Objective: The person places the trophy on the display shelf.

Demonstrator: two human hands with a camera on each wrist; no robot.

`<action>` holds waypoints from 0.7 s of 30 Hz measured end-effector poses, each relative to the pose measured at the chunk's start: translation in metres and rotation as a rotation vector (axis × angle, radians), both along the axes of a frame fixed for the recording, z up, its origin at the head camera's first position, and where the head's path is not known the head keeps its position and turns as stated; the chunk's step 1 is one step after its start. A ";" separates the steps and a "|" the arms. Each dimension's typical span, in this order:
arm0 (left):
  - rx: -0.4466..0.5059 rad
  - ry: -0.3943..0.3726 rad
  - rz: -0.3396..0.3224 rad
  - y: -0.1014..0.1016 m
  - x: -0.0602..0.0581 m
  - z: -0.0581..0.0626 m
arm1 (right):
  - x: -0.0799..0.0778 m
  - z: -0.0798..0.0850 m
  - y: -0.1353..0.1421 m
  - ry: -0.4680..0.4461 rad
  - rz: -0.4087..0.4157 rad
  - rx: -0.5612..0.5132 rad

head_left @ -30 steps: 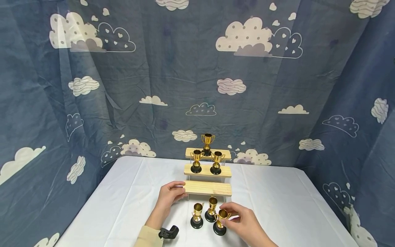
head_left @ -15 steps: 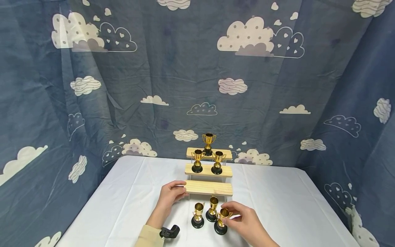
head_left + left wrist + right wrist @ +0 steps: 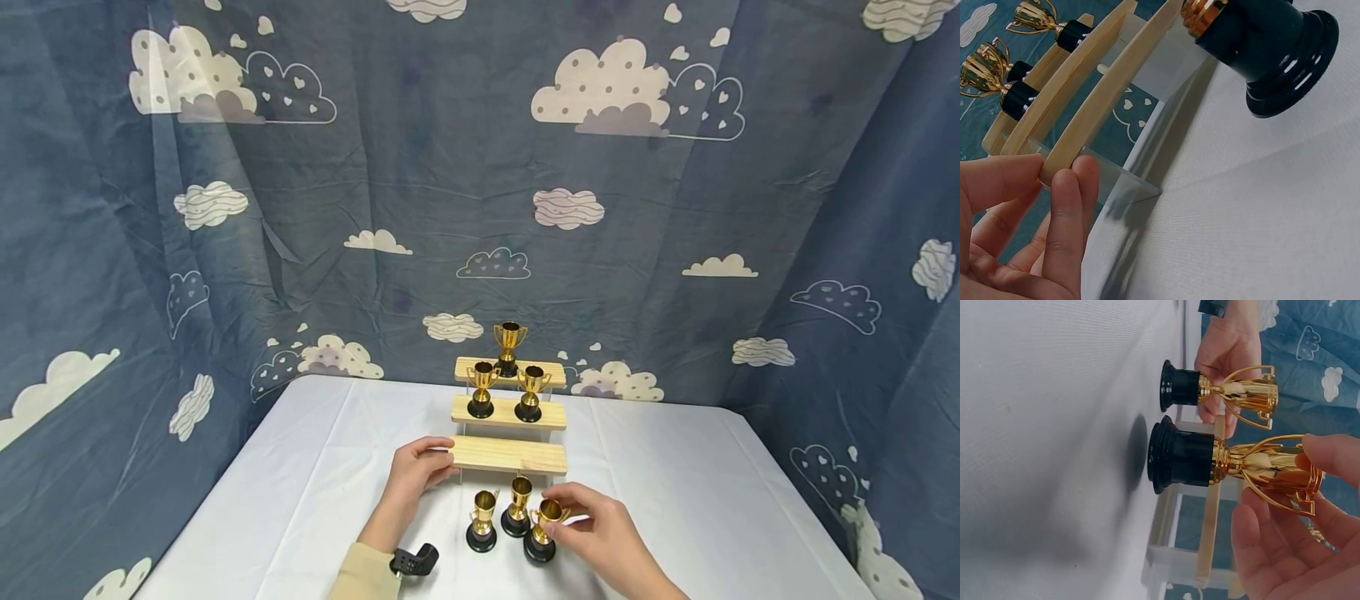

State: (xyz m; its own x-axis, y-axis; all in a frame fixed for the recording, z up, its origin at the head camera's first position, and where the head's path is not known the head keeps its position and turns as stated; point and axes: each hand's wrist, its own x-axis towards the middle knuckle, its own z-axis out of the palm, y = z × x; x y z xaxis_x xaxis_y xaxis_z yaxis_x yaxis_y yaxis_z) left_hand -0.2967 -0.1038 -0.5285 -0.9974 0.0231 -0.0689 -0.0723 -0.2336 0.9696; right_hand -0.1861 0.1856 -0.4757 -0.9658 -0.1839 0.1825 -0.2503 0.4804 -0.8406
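In the head view, beginning from the left, the left hand, with a black band at its wrist, holds the left end of the near shelf; the left wrist view shows its thumb and fingers set narrowly on the wood. Farther back, the middle shelf carries the middle left cup and the middle right cup, and the top shelf carries the top cup.

On the white cloth, before the near shelf, the left loose cup stands upright; the centre cup is to its right and slightly farther. Rightmost is the held cup, pinched at its golden upper part by the right hand. Judging by the shadow in the right wrist view, its base seems just above the cloth.

The held cup is very near the centre cup, so a sideways move could knock this one over. The handles might also catch. If the left hand pushes the near shelf, the cups farther back could topple, I think.

I can read no brand, label or writing anywhere.
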 end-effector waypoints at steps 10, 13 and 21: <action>-0.004 -0.001 -0.001 -0.001 0.000 0.001 | -0.001 0.009 0.000 -0.002 -0.044 0.025; -0.004 0.001 -0.001 0.000 -0.001 0.000 | -0.001 0.013 0.002 -0.010 -0.063 0.032; 0.000 0.009 -0.006 0.000 -0.001 0.000 | -0.002 0.019 0.008 0.021 -0.093 0.023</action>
State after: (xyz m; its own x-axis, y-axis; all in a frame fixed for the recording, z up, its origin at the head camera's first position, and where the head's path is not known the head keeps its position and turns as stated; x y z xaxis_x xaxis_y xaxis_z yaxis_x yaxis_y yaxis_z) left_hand -0.2972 -0.1041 -0.5287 -0.9977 0.0294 -0.0604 -0.0656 -0.2333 0.9702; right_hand -0.1880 0.1933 -0.4563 -0.9749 -0.0977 0.2000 -0.2213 0.5213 -0.8242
